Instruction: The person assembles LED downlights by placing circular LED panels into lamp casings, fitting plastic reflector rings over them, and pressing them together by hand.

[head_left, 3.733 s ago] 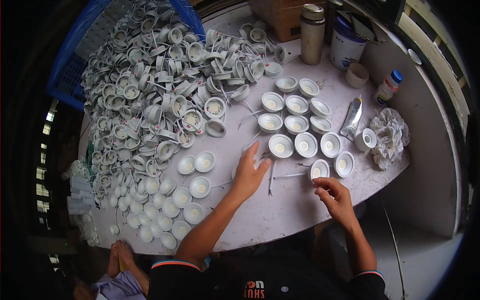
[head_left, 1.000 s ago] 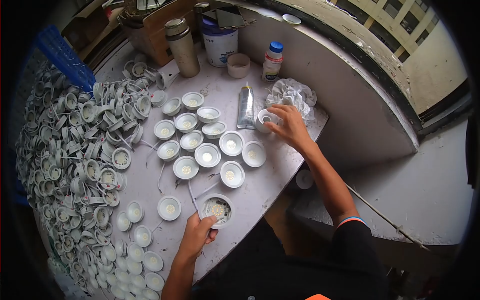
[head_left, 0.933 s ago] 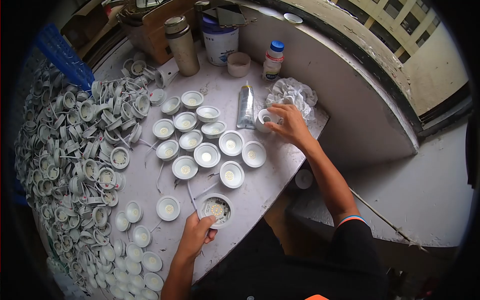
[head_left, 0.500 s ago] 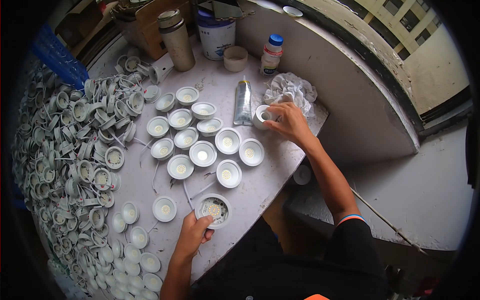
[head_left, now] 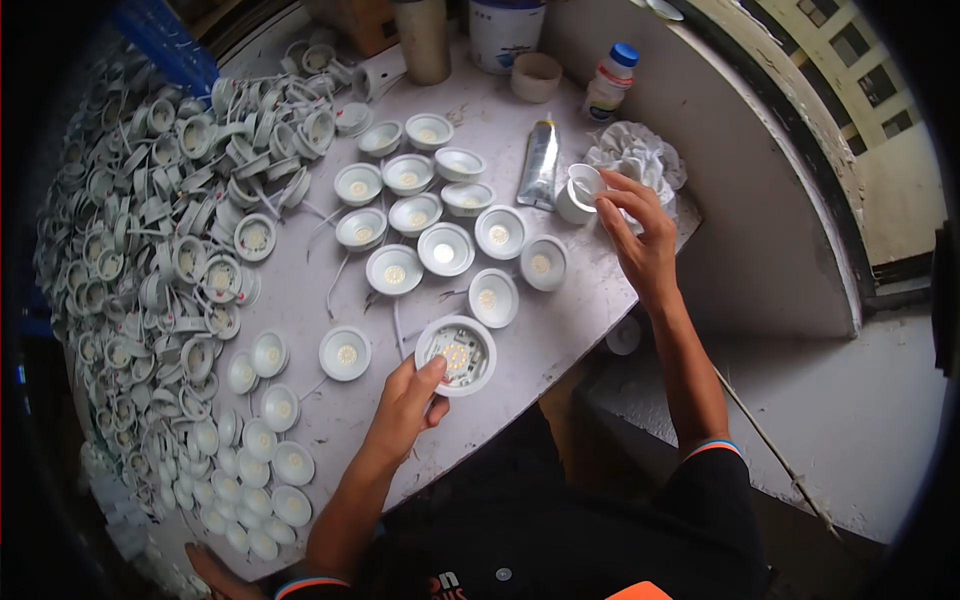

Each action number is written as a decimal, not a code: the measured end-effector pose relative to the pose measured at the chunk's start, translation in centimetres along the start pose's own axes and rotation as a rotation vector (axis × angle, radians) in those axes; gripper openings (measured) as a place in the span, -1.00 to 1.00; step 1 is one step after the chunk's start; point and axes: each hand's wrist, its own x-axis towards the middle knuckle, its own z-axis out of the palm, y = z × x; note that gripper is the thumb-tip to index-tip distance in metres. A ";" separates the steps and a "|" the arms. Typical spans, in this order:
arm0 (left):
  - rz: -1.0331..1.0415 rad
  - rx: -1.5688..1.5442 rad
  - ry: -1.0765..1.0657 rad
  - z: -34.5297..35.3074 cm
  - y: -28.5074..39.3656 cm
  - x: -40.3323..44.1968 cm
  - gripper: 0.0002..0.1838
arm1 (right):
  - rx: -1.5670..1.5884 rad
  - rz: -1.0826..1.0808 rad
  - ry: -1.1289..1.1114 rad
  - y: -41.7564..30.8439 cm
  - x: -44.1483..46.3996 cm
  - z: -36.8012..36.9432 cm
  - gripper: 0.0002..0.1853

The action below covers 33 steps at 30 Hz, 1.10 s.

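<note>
On the table (head_left: 520, 385), the silver tube (head_left: 540, 165) is taken as the landmark. Well below it in the view, an open lamp (head_left: 470, 375) is held by the left hand (head_left: 405, 405), which is partly closed, with the thumb laid over the lower left of the lamp's face and the fingers curled at its rim. A ring of small yellow dots and a circuit board are exposed inside the lamp, and a white cable is seen behind its upper left edge. Just to the right of the tube, a white cup (head_left: 574, 207) is reached by the right hand (head_left: 640, 225), which is half open, its thumb and fingertips brought close together at the cup's rim; whether anything small is pinched there cannot be told. The crumpled cloth (head_left: 640, 155) is placed to the tube's right, beyond the cup, and the blue-capped bottle (head_left: 610, 85) is stood above and to its right. The small bowl (head_left: 535, 80) is set above it. To its left and below, white-rimmed lamps (head_left: 446, 249) are spread face up, and farther left a heap of lamp housings (head_left: 170, 230) is piled.
</note>
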 end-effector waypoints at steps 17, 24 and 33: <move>0.142 -0.044 -0.060 1.2 0.1 -3.4 -0.56 | 0.493 -0.111 -0.464 -11.6 -8.2 2.4 -0.71; 0.204 0.192 0.004 1.6 -0.5 -4.0 -0.66 | 0.510 0.342 -0.719 -13.2 -8.4 1.8 -0.56; 0.363 0.397 0.145 2.2 -1.1 -3.7 -0.67 | 0.641 0.419 -0.673 -13.2 -9.7 2.6 -0.58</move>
